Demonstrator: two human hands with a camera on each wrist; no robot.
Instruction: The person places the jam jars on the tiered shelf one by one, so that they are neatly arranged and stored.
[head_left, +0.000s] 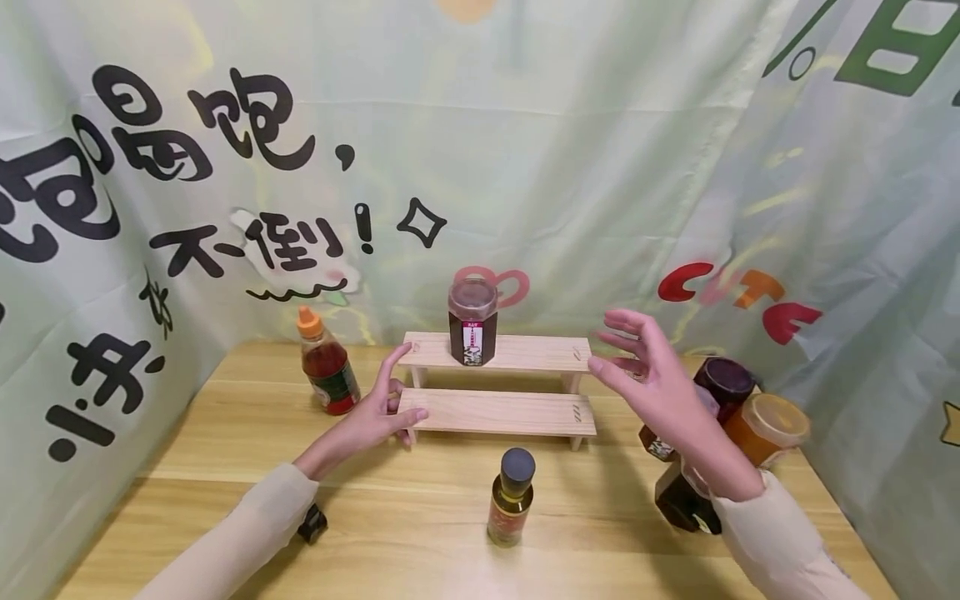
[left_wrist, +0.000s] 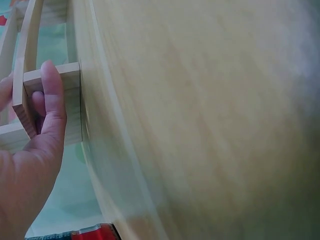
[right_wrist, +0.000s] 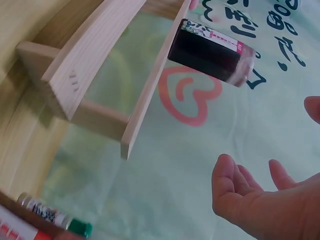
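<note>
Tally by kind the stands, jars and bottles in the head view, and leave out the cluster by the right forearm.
Wooden stand: 1, two-tiered
Jar: 1, on the upper tier
Bottles: 2, an orange-capped bottle left of the stand and a dark-capped bottle in front of it
Total: 4

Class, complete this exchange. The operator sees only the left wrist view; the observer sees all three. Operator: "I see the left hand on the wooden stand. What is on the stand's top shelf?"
Observer: A dark jar stands upright on the top shelf.
Operator: Is the right hand holding anything?
Observer: No, the right hand holds nothing.
Operator: What stands on the table in front of the stand, nearest the person?
Observer: A dark-capped bottle.
</note>
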